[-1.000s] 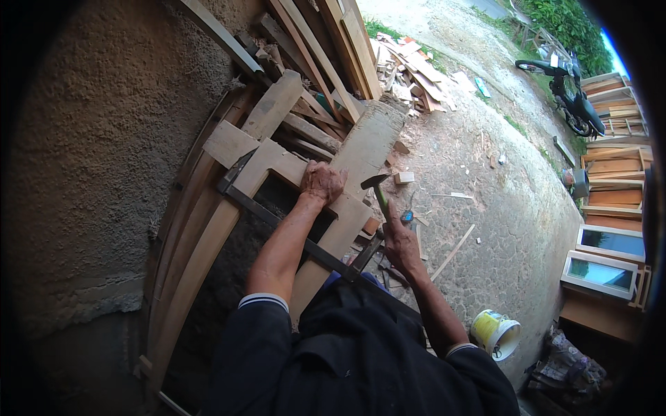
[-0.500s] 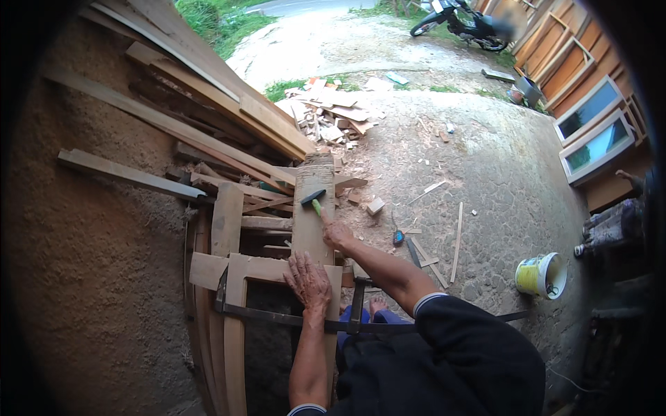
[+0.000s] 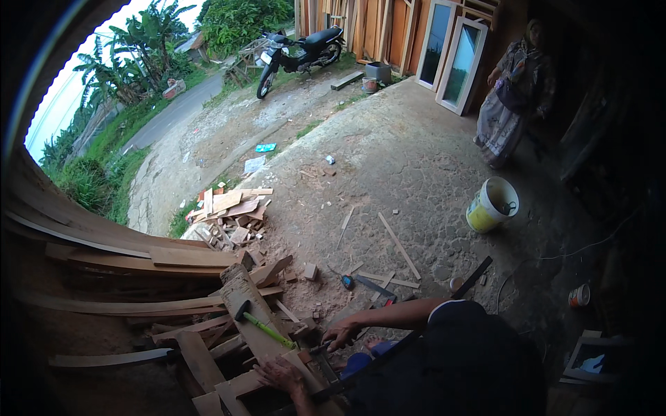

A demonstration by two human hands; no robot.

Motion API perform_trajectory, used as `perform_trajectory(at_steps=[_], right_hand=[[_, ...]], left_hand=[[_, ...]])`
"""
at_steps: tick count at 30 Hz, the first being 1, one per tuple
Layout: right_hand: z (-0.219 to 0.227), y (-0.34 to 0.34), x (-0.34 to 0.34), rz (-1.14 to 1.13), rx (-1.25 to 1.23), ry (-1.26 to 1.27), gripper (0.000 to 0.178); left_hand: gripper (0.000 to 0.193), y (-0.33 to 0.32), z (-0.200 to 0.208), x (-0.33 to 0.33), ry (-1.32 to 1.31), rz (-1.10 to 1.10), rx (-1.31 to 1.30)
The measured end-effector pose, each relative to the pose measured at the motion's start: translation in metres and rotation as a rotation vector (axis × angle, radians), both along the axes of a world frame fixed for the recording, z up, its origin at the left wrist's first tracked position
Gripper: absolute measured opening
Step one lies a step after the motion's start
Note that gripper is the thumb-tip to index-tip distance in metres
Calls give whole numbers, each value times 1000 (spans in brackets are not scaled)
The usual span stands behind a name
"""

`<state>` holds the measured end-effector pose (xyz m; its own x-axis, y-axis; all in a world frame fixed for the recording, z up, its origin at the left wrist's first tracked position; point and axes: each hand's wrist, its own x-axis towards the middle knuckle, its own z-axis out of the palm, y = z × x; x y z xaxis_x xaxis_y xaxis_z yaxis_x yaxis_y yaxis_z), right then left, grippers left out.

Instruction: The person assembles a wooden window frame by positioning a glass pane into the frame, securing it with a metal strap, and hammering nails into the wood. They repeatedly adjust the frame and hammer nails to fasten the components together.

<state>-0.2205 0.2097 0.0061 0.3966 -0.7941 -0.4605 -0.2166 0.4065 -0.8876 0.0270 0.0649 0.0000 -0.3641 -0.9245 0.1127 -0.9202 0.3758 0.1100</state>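
My left hand (image 3: 281, 374) lies with spread fingers on the corner of a wooden frame (image 3: 246, 383). Past it, a hammer (image 3: 266, 328) with a bright green handle and a dark head rests on a thick plank (image 3: 251, 305), let go by both hands. My right hand (image 3: 340, 335) is closed at the screw end of a dark metal bar clamp (image 3: 321, 353) beside the frame; the fingertips are partly hard to make out. Much of the clamp's bar is in shadow near my dark sleeve.
Boards (image 3: 139, 260) are stacked along the left wall. Offcuts (image 3: 236, 211) lie heaped beyond the plank. A tape measure (image 3: 347, 281), wood strips (image 3: 399, 246) and a white-yellow bucket (image 3: 492, 205) are on the concrete. Another person (image 3: 517, 93) stands at the right; a motorbike (image 3: 302, 55) is parked farther off.
My right hand has let go of the hammer, which now lies on the plank, and has moved to the clamp. The view has swung up and right, bringing another person fully into view.
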Motion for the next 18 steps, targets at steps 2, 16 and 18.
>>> perform_trajectory(at_steps=[2,16,18], right_hand=[[6,8,-6,-37,153,-91,49],[-54,-10,15,55,329,-210,37],[-53,-10,17,21,268,-94,38]], left_hand=[[46,1,1,0,-30,-14,-20],[53,28,46,-17,-34,-679,200],[40,31,44,-21,8,-673,193]])
